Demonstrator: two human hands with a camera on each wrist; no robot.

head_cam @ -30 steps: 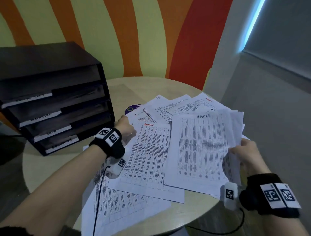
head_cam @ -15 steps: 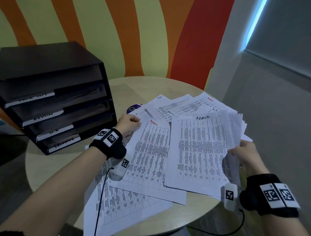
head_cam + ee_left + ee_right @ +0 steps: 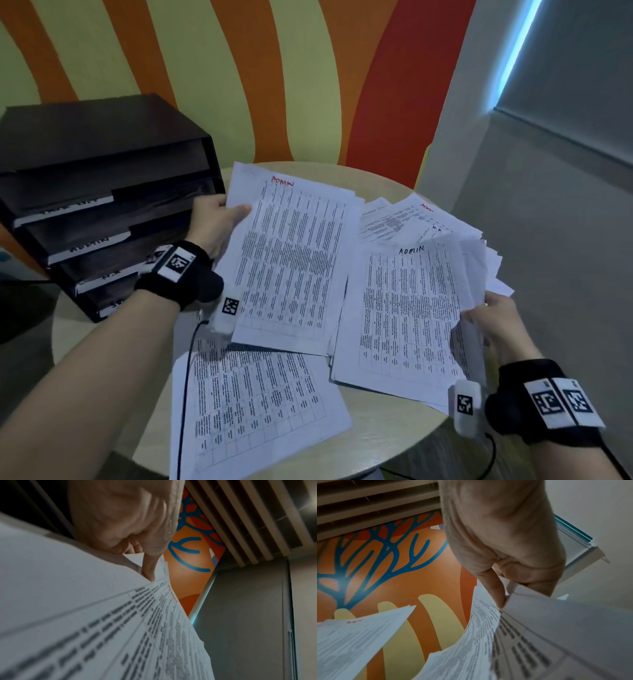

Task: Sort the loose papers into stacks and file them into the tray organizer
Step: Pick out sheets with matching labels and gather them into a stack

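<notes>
I'm watching left grip [image 3: 219, 219] pinching ADMIN sheet [image 3: 291, 260]; organizer [image 3: 102, 212] lying at its nine o'clock, nearer; right grip [image 3: 493, 318] clutching stack [image 3: 411, 308].

The head camera looks down at the round table [image 3: 376, 425]; both wrist cameras sit close under held papers [image 3: 120, 628], facing twelve o'clock toward the striped wall [image 3: 423, 588].

Worktop [image 3: 387, 421]: round, pale wood grain, standing close to the wall.
Striped wall [image 3: 239, 78]: broad orange, yellow-green and red bands (curving upward).
Grey wall [image 3: 548, 240]: plain, to the right of the stripes.
Light strip [image 3: 513, 51]: slanted blue-white glow at upper right.
Mural [image 3: 385, 555]: blue branching shape on orange.
Ceiling slats [image 3: 376, 500]: pale parallel bars.
</notes>
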